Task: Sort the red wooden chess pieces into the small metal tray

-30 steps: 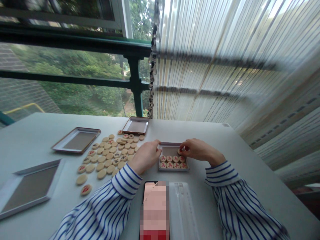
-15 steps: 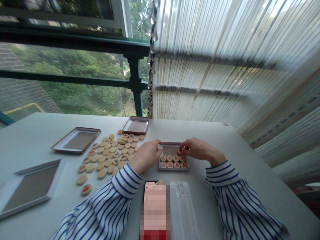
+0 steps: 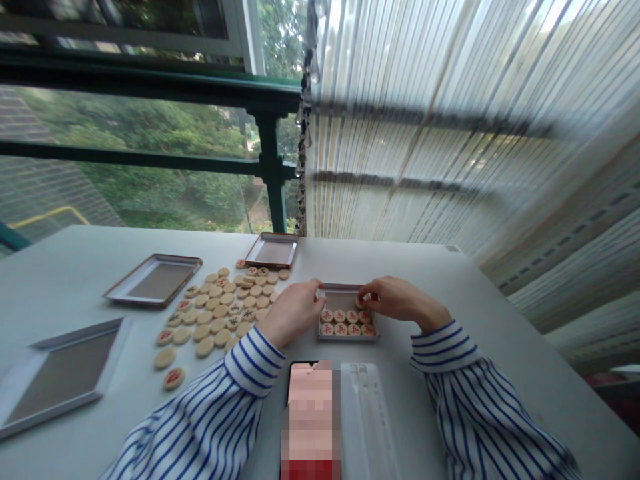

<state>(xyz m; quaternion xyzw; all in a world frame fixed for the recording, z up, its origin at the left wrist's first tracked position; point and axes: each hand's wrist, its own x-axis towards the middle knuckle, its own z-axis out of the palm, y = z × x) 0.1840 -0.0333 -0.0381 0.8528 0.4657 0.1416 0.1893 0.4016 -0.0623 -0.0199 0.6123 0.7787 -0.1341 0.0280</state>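
A pale striped curtain hangs behind a white table, beside a window with a green railing. At the table's left edge lies the largest tray, open side up. Near the person sit a translucent case and, just beside it, a phone. The right hand is nearly closed, pinching a round piece between its fingertips over the right side of the small box. The left hand is partly open, thumb and forefinger apart, touching the box's left side. Farther left lies a copper-rimmed tray, with a smaller tray at the far edge. The small box, between the hands, holds two rows of four red-marked pieces along its near side. Loose pieces, mostly plain side up, spread between the trays and the left hand.
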